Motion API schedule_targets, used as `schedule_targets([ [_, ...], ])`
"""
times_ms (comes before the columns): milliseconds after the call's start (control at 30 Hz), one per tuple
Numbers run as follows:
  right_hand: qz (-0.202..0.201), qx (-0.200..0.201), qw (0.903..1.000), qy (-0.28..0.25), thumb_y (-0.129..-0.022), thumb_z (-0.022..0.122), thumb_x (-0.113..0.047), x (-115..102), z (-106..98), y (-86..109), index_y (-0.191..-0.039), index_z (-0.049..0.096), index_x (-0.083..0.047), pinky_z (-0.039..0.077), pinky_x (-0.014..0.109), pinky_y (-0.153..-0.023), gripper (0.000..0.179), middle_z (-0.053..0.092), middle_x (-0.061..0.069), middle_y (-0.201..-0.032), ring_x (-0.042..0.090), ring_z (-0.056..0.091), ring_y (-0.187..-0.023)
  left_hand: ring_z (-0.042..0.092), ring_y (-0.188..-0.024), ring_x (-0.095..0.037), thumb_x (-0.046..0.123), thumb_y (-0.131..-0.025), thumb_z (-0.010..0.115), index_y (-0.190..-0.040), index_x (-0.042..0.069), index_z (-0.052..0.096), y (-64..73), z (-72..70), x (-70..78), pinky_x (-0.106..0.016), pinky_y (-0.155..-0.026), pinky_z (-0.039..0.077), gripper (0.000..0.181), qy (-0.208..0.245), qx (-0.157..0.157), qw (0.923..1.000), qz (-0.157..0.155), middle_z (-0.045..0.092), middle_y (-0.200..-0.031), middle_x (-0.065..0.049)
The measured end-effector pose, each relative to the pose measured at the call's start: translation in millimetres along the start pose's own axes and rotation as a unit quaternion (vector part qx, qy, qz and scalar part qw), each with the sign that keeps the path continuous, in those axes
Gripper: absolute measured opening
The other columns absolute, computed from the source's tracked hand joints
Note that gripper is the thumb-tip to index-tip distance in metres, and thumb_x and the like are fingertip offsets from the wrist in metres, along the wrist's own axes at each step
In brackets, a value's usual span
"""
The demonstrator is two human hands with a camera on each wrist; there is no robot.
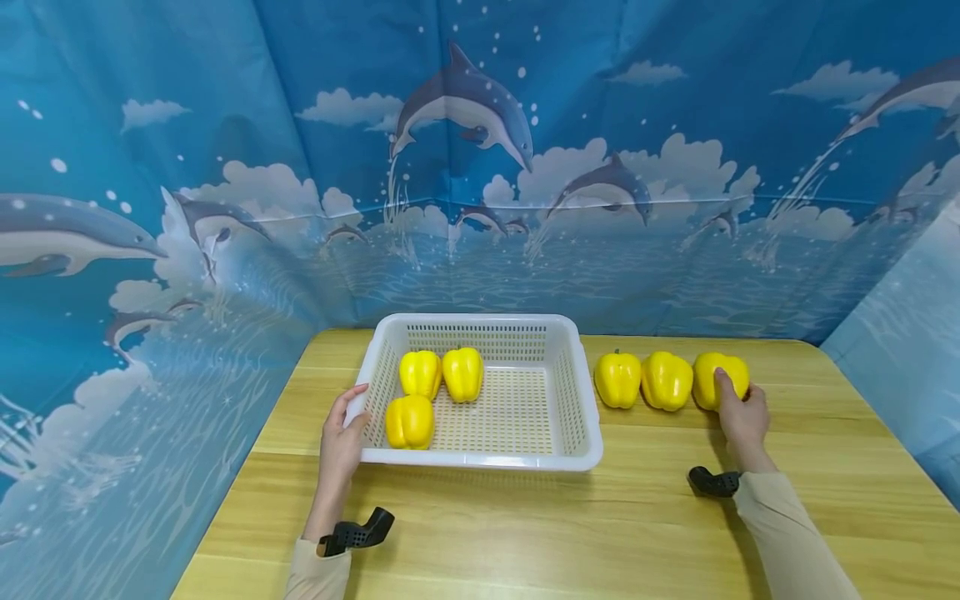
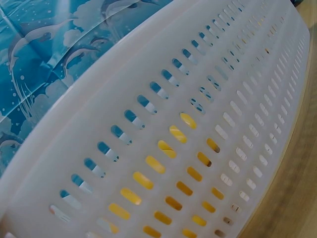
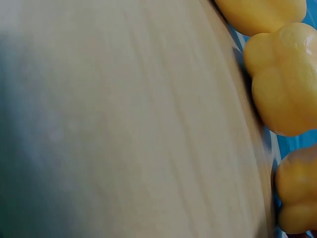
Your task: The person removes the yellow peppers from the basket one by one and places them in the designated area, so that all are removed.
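Note:
At the left end of a white plastic basket (image 1: 480, 460), my left hand (image 1: 343, 437) grips the rim. Inside, toward the basket's left, lie three yellow bell peppers, one of them a front pepper (image 1: 409, 422). The left wrist view shows the slotted basket wall (image 2: 163, 129), with yellow visible through its holes. To the right, my right hand (image 1: 744, 421) holds the rightmost bell pepper (image 1: 716, 372) of a row of three, thumb on its near side. Its other fingers are partly hidden. Beside it on the table stand a middle pepper (image 1: 667, 381) and a left pepper (image 1: 618, 379).
The wooden table (image 1: 525, 533) carries the basket and the row of peppers. A blue dolphin-print curtain (image 1: 480, 250) hangs right behind the table's back edge and along its sides. Black camera mounts (image 1: 360, 532) sit on both wrists.

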State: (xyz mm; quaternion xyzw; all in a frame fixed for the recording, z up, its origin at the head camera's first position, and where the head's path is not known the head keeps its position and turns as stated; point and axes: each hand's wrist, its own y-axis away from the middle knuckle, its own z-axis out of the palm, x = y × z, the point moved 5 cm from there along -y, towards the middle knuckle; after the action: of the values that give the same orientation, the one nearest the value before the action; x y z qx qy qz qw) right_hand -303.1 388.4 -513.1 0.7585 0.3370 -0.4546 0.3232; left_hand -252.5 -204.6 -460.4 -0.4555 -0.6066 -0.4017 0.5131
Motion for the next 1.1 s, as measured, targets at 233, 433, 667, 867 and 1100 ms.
schedule_targets([
  [233,-0.01,-0.009,0.9999,0.008,-0.089,0.032,-0.066,0.3,0.1,1.0,-0.149,0.011,0.004,0.022,0.053,-0.106,0.094,0.017,0.028,-0.15,0.043,0.023,-0.131,0.042,-0.125,-0.03,0.004,-0.097,0.043,-0.135,0.015,0.048,-1.3,-0.1,-0.5,-0.049,-0.102,0.032,0.04,0.001,0.004,1.0,-0.003,0.039,-0.144,-0.012],
  [433,-0.013,-0.005,0.9999,0.006,-0.09,0.032,-0.064,0.8,1.2,1.4,-0.149,0.009,0.003,0.02,0.052,-0.107,0.093,0.014,0.027,-0.151,0.043,0.02,-0.134,0.043,-0.122,-0.033,0.005,-0.096,0.042,-0.134,0.015,0.049,-0.9,-0.1,-1.0,-0.052,-0.1,0.034,0.04,-0.007,0.01,0.9998,0.016,0.04,-0.143,-0.015],
  [667,-0.014,0.0,0.9999,-0.008,-0.09,0.036,-0.063,-0.4,1.6,2.3,-0.149,0.007,0.003,0.019,0.05,-0.108,0.093,0.012,0.026,-0.152,0.042,0.019,-0.135,0.043,-0.124,-0.031,0.004,-0.096,0.042,-0.134,0.015,0.048,-0.2,-0.5,-1.0,-0.05,-0.101,0.033,0.04,0.0,0.003,0.9999,0.01,0.04,-0.144,-0.013],
  [867,-0.014,0.016,0.9995,-0.025,-0.091,0.041,-0.058,-1.6,1.0,4.0,-0.149,0.006,0.001,0.017,0.047,-0.11,0.09,0.011,0.024,-0.152,0.038,0.016,-0.136,0.042,-0.125,-0.03,0.004,-0.097,0.042,-0.135,0.014,0.048,-1.6,-0.5,-1.5,-0.049,-0.102,0.033,0.04,0.001,-0.001,1.0,0.002,0.039,-0.145,-0.012],
  [1100,-0.045,0.056,0.9967,-0.038,-0.093,0.046,-0.05,-11.4,-2.7,10.4,-0.149,0.01,0.0,0.015,0.047,-0.108,0.083,0.014,0.022,-0.15,0.037,0.015,-0.133,0.043,-0.124,-0.03,0.005,-0.096,0.043,-0.135,0.016,0.048,-1.3,-1.2,-2.6,-0.049,-0.101,0.033,0.04,-0.004,0.004,1.0,0.001,0.039,-0.144,-0.012],
])
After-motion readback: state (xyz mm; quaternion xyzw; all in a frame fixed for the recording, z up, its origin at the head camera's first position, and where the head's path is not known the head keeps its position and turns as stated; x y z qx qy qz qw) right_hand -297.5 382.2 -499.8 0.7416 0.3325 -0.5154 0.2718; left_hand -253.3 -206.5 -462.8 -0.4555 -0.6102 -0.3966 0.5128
